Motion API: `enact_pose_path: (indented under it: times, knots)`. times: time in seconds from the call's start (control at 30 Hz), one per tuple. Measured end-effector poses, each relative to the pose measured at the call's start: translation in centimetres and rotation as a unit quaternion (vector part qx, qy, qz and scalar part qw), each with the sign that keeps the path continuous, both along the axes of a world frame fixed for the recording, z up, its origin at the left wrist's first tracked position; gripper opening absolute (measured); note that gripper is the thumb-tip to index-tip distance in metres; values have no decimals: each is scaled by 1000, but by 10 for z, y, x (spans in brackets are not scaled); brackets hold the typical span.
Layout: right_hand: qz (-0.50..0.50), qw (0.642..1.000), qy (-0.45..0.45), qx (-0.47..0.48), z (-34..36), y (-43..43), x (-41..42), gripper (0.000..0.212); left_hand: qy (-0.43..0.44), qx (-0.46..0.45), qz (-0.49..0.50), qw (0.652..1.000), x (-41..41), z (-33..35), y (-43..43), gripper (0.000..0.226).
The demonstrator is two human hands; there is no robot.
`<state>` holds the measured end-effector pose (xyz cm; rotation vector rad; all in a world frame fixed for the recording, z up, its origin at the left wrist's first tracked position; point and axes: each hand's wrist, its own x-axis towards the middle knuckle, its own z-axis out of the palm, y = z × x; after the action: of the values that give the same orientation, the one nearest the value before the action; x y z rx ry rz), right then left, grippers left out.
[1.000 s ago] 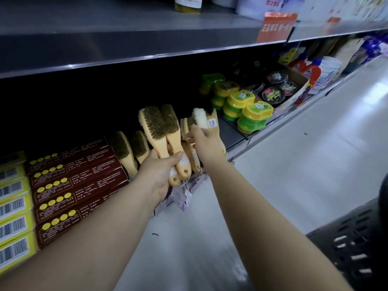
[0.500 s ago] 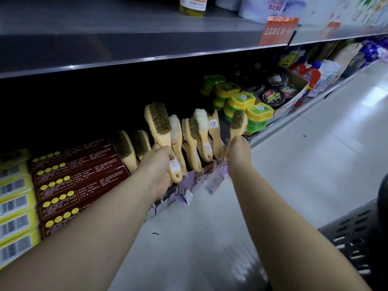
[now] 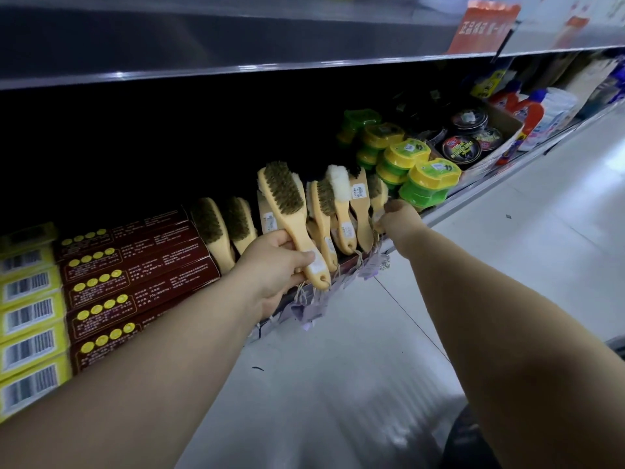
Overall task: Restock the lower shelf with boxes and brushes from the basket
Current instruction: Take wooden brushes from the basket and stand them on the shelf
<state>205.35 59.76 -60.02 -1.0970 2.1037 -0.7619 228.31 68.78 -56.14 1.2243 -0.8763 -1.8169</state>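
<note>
My left hand (image 3: 270, 265) grips brush (image 3: 285, 201) by handle; right hand (image 3: 402, 220) at end brush (image 3: 377, 192), grip hidden. Nudge could topple leaning row (image 3: 341, 211).

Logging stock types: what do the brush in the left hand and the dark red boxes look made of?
Brush: pale matte wood handle, likely unvarnished; stiff brownish bristles, fibre unclear. Dark red boxes: printed cardboard by the sharp folded edges, with a slight sheen.

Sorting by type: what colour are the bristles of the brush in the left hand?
The brush has dark olive-brown bristles; head view.
</note>
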Motion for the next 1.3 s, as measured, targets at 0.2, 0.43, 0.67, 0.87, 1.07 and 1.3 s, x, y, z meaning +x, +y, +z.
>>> enact_pose_path:
  times: [0.2, 0.43, 0.67, 0.87, 1.07, 1.3]
  knots:
    - [15, 995, 92, -28, -11, 2, -12, 36, -48, -31, -18, 998, 2, -7, -2, 26]
    - [-50, 983, 124, -123, 2, 16, 25, 31, -79, -55, -12, 995, -9, -12, -8, 31]
    - [112, 956, -269, -23, 43, 62, 72, 30, -111, -144, 23, 983, -24, 8, -32, 31]
    - [212, 887, -409, -32, 44, 78, 45, 24, -107, -173, -8, 979, -32, 2, -39, 24]
    - [-36, 967, -214, -130, 12, 67, 33, 23, -397, -336, -106, 847, -35, -14, -30, 41]
    - [-101, 983, 17, -152, -10, 41, 13, 30, -578, -401, -312, 639, -37, -39, -25, 55]
